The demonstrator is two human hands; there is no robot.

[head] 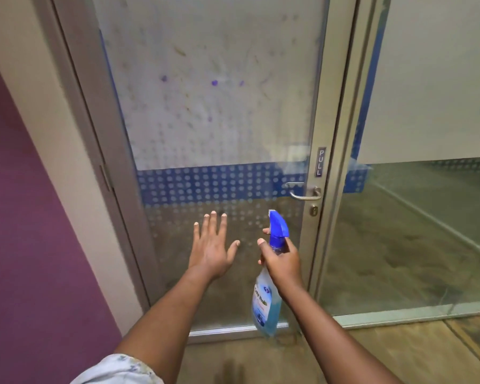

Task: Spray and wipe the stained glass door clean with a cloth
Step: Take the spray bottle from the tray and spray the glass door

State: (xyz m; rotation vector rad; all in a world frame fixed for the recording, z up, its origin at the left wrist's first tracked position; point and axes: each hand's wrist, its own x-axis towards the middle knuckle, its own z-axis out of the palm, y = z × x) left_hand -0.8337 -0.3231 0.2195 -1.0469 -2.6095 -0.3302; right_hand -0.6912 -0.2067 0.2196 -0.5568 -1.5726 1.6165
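At the far left a purple wall [25, 217] meets the grey door frame [94, 134]; next comes the glass door [205, 106], its frosted upper pane flecked with brown smears and a few purple spots [214, 83], above a blue dotted band [205, 181]; the left hand [211, 248] is empty, fingers spread wide, palm toward the lower glass, though contact cannot be told; just beside it the right hand [281, 261] is wrapped round the neck of the spray bottle [263, 303], which hangs roughly upright with blue liquid inside and its blue nozzle [278, 224] pointing up and left toward the door; the stains lie well above both hands, so the bottle probably needs raising before spraying; no cloth is visible; further right sit the lever handle [305, 192] and a PULL plate [320, 162].
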